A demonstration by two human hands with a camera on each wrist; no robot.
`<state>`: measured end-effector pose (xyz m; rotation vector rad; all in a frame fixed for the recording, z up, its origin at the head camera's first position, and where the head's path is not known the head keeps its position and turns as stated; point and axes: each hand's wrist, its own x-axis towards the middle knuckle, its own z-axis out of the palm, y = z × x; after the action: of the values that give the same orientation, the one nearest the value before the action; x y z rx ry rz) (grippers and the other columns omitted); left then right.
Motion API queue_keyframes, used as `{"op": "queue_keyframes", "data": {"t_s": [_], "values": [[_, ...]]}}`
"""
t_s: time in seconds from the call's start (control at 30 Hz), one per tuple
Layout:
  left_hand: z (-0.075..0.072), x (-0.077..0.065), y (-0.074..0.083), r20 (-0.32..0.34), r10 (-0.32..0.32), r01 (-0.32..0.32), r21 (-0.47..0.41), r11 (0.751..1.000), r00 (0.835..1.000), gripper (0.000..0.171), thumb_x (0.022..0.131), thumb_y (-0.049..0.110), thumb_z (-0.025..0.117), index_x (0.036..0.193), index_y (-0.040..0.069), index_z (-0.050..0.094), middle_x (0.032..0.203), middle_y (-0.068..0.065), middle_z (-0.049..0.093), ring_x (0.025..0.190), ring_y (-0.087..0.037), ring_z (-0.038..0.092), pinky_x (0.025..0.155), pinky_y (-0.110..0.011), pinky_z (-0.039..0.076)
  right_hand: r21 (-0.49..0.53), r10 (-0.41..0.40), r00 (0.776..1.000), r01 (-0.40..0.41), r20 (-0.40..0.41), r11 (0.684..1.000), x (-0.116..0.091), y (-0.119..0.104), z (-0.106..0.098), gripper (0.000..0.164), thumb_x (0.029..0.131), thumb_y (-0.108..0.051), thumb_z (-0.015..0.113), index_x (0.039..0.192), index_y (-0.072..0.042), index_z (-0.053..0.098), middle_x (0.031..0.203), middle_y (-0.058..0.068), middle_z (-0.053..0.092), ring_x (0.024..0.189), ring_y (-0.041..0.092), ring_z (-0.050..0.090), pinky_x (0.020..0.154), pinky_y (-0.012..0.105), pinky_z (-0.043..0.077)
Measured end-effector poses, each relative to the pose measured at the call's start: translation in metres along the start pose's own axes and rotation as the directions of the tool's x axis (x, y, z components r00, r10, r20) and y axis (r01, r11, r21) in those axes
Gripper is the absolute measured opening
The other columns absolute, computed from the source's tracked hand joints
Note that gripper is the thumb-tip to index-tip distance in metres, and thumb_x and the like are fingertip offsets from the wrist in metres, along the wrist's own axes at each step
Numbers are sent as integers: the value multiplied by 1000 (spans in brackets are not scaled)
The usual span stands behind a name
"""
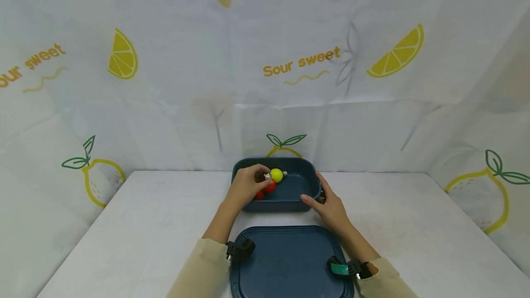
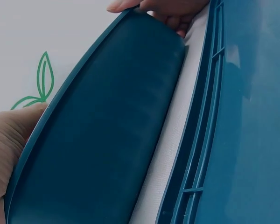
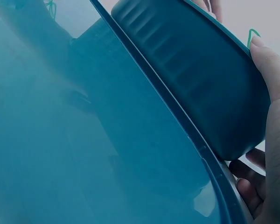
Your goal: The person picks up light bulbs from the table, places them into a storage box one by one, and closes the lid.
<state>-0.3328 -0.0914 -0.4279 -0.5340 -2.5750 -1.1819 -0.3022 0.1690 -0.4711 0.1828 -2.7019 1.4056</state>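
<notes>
A dark blue box point(image 1: 290, 205) stands at the back of the table. My left hand point(image 1: 245, 185) reaches over its left end, thumb and index finger pinching a small light bulb whose silver base shows between them. Beside those fingertips lies a yellow bulb point(image 1: 276, 175) with a metal base. Red bulbs point(image 1: 270, 187) show just below the thumb, partly hidden by the hand. My right hand point(image 1: 332, 207) grips the box's right end. In the right wrist view its thumb point(image 3: 266, 58) lies along the rim, and its other fingers curl at the lower corner.
A dark blue lid point(image 1: 290, 261) with a ridged rim lies flat in front of the box, beneath both wrists. The white table point(image 1: 165, 224) extends to either side. Behind it hangs a white curtain point(image 1: 182, 59) printed with lemons.
</notes>
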Motion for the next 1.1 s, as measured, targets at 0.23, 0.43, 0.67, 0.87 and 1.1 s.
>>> {"op": "queue_keyframes", "data": {"t_s": [0.23,0.43,0.67,0.87,1.1], "values": [[-2,-2,2,51,-45,43,40,998,998,27,90,20,77,114,8,73,102,-3,75,89,-15,67,84,-34,60,3,-14,1000,14,-5,1000,0,1,1,87,95,-45,66,163,-27,16,155,26,44,130,42,58,102,53,53],[-1,-2,1,69,-95,92,53,994,993,26,91,18,76,115,9,72,107,-4,75,92,-16,67,86,-37,60,10,-19,1000,19,0,1000,0,1,1,87,95,-44,66,164,-27,15,155,26,43,131,43,57,103,54,53],[2,2,0,72,-138,133,60,989,988,24,91,16,76,114,9,73,105,-3,75,89,-15,67,83,-36,60,18,-25,1000,25,-4,1000,0,3,1,87,95,-44,66,164,-29,15,154,26,45,130,43,58,102,54,54],[2,3,1,63,-177,173,60,983,982,25,91,13,76,115,8,73,103,-5,75,89,-17,68,81,-38,60,15,-27,1000,27,-7,1000,1,5,2,88,95,-44,67,164,-28,15,154,27,44,130,44,58,100,53,55],[2,4,2,23,-205,203,73,976,978,25,90,11,76,115,7,73,102,-7,75,86,-18,66,79,-37,60,5,-16,1000,16,-12,1000,1,5,2,89,94,-46,68,164,-28,16,154,26,45,130,43,58,99,52,55]]}}
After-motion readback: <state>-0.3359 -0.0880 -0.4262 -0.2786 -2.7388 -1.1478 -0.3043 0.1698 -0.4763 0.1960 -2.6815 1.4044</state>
